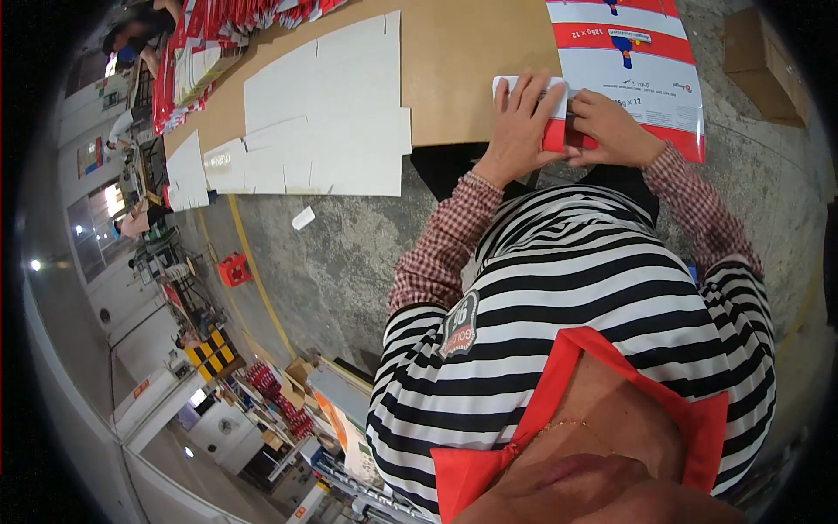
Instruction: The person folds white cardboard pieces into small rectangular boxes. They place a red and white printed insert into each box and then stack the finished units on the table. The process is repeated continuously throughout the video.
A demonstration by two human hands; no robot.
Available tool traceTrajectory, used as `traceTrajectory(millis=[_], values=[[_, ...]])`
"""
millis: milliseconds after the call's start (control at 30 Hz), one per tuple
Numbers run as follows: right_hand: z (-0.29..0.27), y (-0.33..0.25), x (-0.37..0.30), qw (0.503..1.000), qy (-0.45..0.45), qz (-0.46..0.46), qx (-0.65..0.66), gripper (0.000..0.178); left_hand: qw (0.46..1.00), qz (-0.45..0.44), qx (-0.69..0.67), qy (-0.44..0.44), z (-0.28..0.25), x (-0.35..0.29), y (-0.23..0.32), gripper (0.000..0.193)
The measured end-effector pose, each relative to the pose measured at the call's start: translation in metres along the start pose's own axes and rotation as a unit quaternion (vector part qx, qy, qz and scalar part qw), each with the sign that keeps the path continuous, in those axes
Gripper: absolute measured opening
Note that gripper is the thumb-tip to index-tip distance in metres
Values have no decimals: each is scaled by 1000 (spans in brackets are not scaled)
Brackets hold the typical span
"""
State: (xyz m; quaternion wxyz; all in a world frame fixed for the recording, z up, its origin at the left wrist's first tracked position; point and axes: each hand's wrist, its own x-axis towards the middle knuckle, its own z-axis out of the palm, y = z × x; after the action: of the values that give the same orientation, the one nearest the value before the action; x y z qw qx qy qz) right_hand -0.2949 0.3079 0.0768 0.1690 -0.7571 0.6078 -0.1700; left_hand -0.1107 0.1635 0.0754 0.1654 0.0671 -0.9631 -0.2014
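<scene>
A small red-and-white folded cardboard piece (554,135) sits at the table's near edge, in front of my body. Over its top lie the stretched fingers of my left hand (524,118), with the thumb by its red near face, so the hand grips it. My right hand (605,128) is closed, its fingers curled at the piece's right side, thumb near the left one; part of the piece is hidden there. Under and beyond the right hand lies a large flat printed sheet (668,87) in red, white and blue.
White cut cardboard sheets (327,113) lie on the brown table (471,52) to the left, overhanging its near edge. Stacked red packaging (196,61) fills the far left. A brown carton (768,65) stands at the far right. A white scrap (303,218) and red crate (233,270) are on the floor.
</scene>
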Motion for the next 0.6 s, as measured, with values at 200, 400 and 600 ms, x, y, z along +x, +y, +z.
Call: traceTrajectory(millis=[200, 400, 600], values=[[-10, -1, -30, 977, 143, 141, -77, 92, 1000, 19, -10, -10, 15, 16, -27, 117], [-1, 16, -31, 983, 111, 132, -57, 83, 996, 14, 68, -51, 30, 35, -38, 109], [12, 18, -32, 984, 110, 117, -78, 67, 986, 0, 142, -87, 30, 38, -29, 94]])
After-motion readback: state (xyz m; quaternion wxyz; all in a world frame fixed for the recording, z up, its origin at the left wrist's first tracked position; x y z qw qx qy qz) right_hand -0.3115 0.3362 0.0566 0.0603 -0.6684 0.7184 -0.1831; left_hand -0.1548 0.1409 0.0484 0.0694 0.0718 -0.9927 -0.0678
